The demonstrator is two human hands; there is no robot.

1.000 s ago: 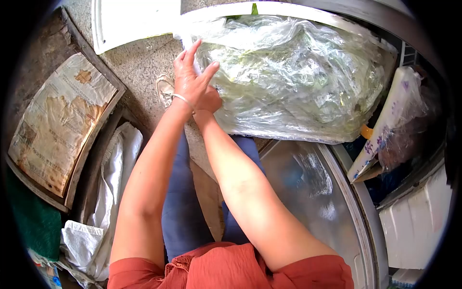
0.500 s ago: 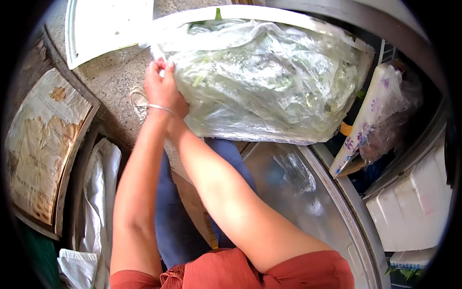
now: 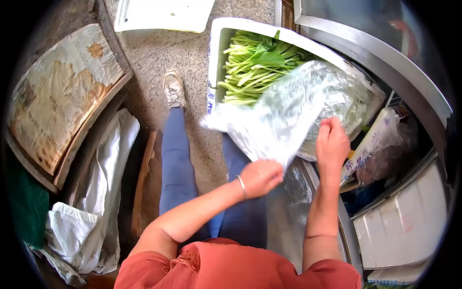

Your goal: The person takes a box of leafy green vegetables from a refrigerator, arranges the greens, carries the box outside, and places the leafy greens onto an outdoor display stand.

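A white foam box stands in front of me, filled with green leafy stalks. Clear plastic sheeting is folded back off the box's left part and still lies over its right part; its loose end is blurred by motion. My left hand, with a bracelet on the wrist, is closed round the sheeting at the near side, above my knee. Close to the box's near right side, my right hand is curled into a fist against the sheeting's edge; its fingertips are partly hidden.
A white foam lid lies on the speckled floor beyond my shoe. At left are a stained board and a white woven sack. A metal-framed cabinet holds a wrapped package; a white foam container is at right.
My hands, together at the box's left corner before, have come nearer and apart. The plastic sheeting has been pulled back rightward and towards me, baring the green stalks.
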